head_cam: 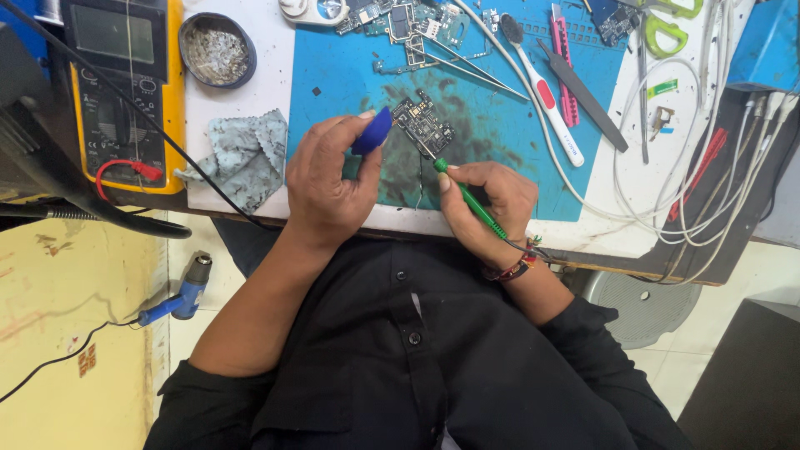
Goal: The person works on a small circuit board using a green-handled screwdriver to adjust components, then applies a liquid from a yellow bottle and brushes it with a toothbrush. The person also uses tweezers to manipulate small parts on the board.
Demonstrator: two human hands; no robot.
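While the left hand pinches a blue blower bulb and the right hand grips a green-handled iron, its tip sits on the small circuit board mid-mat. Looks mid-job to me, nothing packed up. Tools crowd the far side; the counter edge is close under both wrists.

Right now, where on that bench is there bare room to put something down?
Bare blue mat lies between the grey cloth and the circuit board, and again between the board and the white brush. The mat's top edge, with loose boards, tools and white cables, is crowded.
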